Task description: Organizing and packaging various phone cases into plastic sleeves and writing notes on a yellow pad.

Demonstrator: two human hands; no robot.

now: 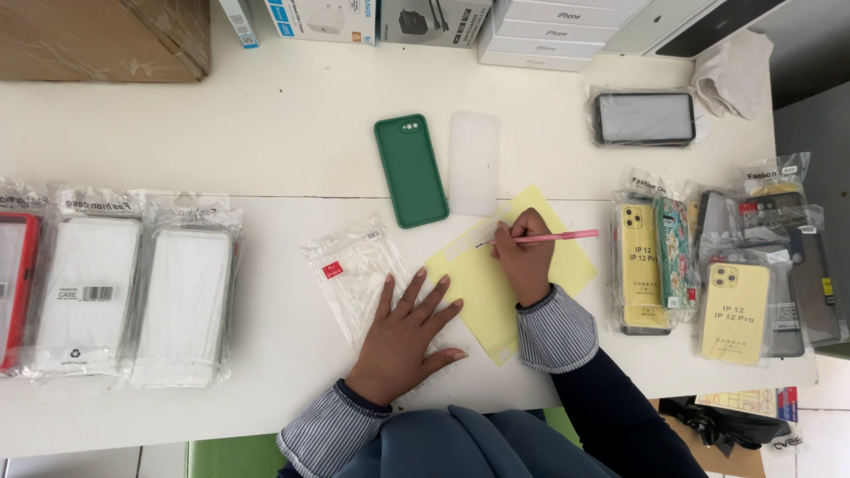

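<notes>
My right hand (524, 257) grips a pink pen (556, 236), its tip resting on a yellow paper sheet (482, 283) near the sheet's upper left. My left hand (405, 335) lies flat with fingers spread, pressing on a clear plastic sleeve (350, 270) and the yellow sheet's left edge. Just beyond the sheet lie a green phone case (411, 170) and a frosted translucent case (474, 162), side by side on the white table (266, 142).
Bagged white cases (133, 288) and a red one (13, 283) line the left. Bagged yellow and patterned cases (708, 274) crowd the right. A wrapped phone (645, 118), a cloth (733, 75), white boxes (553, 31) and a cardboard box (106, 40) sit at the back.
</notes>
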